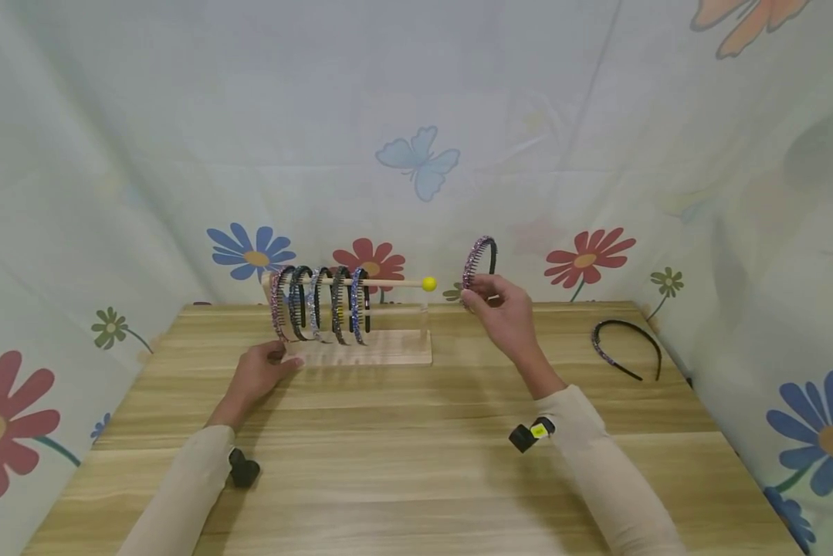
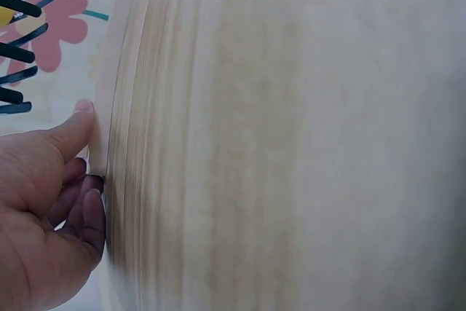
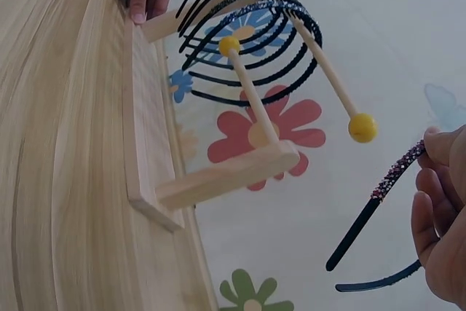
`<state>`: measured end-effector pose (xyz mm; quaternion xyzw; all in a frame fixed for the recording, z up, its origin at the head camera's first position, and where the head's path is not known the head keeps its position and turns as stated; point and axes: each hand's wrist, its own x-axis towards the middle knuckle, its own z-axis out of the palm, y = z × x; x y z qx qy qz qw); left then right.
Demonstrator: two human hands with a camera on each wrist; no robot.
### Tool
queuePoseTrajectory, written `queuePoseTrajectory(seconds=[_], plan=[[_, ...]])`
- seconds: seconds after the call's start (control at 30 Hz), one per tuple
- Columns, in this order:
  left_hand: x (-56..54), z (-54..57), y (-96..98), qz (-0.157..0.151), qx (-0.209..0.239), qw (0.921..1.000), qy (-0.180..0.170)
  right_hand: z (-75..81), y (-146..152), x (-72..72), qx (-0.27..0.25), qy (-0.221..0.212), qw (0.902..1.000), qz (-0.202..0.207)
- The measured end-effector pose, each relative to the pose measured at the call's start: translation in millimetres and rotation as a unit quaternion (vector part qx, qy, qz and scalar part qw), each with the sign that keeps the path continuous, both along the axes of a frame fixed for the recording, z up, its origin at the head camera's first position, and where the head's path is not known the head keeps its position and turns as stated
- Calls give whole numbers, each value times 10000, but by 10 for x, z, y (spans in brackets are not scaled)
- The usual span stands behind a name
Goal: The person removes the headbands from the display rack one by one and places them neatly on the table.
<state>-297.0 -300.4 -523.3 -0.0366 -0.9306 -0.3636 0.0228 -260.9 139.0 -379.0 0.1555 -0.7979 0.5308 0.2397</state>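
My right hand (image 1: 505,313) pinches a black headband (image 1: 470,262) with pinkish glitter, held up in the air to the right of a wooden rack (image 1: 388,351). In the right wrist view its two black ends (image 3: 353,234) point away from the fingers. Several glittery headbands (image 1: 357,305) hang side by side on the rack's upper rod (image 1: 402,283), which ends in a yellow ball (image 1: 429,284). At the rack's left end, my left hand (image 1: 259,369) grips the base, thumb on top; the left wrist view shows its other fingers curled at the base edge.
Another headband (image 1: 600,347) lies on the right side of the wooden table (image 1: 416,463). A shorter rod with a yellow ball (image 3: 229,45) juts from the rack's other upright. Behind the table hangs a flowered cloth (image 1: 305,154).
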Motion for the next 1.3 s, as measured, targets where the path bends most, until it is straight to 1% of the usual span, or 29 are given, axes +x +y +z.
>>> queuePoseTrajectory(seconds=[0.17, 0.4, 0.6, 0.83, 0.97, 1.1, 1.3], plan=[[2, -2, -2, 7, -12, 10000, -14, -237, 162, -204, 7, -56, 9996, -267], [-2, -4, 15, 27, 1, 10000, -26, -342, 378, -289, -98, -16, 9994, -326], [-6, -2, 12, 22, 13, 10000, 10, -408, 534, -334, 22, -65, 9982, -589], [-2, -3, 14, 19, -2, 10000, -6, -490, 663, -326, 96, -361, 9959, -827], [8, 2, 14, 23, 9, 10000, 20, -569, 729, -319, 172, -491, 9944, -923], [2, 0, 7, 21, -15, 10000, 8, -653, 790, -327, 268, -710, 9919, -1023], [-4, -14, -9, 17, -55, 10000, -8, -753, 863, -361, 571, -1058, 9858, -1175]])
